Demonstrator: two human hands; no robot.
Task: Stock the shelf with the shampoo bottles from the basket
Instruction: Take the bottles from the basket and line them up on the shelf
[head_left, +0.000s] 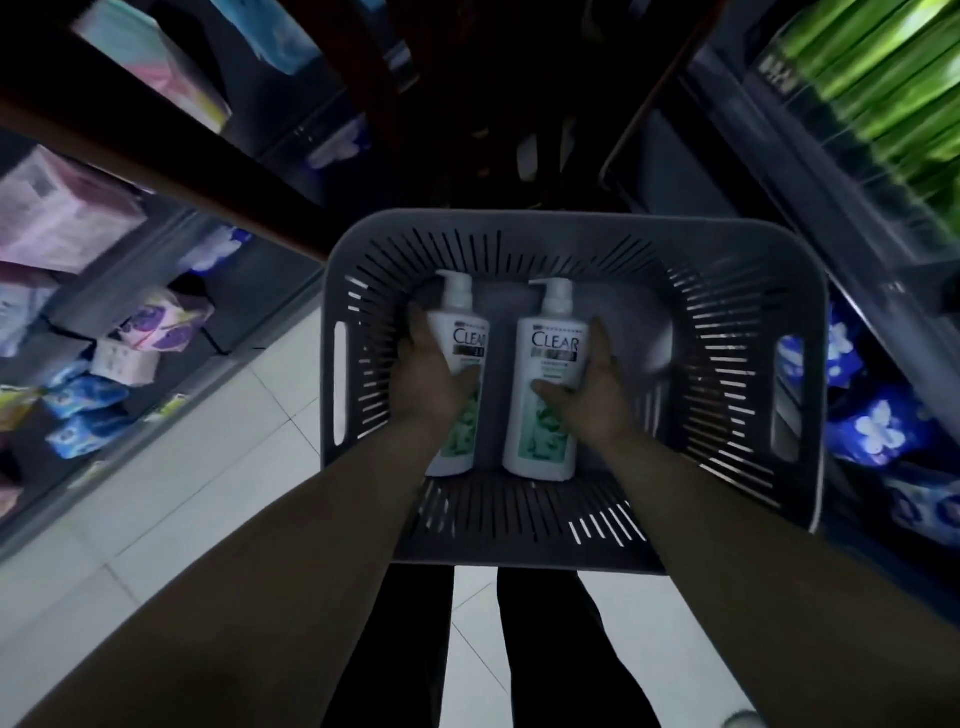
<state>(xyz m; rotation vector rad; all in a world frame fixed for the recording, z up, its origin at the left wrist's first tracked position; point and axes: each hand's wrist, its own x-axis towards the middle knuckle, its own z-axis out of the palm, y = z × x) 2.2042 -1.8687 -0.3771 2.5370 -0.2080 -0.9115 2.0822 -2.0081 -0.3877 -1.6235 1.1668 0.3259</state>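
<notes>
A grey slotted plastic basket (753, 244) sits on the floor in front of me. Two white shampoo pump bottles with green labels lie side by side on its bottom, pumps pointing away from me. My left hand (434, 371) grips the left bottle (465, 338) around its middle. My right hand (592, 387) wraps the right side of the right bottle (548, 364), thumb across its front label. Both forearms reach down into the basket.
Shelves line both sides of a narrow aisle. The left shelving (130, 156) holds pink, purple and blue packets. The right shelving (857, 130) carries green packs above and blue floral packets (878, 426) lower down. White floor tiles (218, 467) and my dark trouser legs lie below.
</notes>
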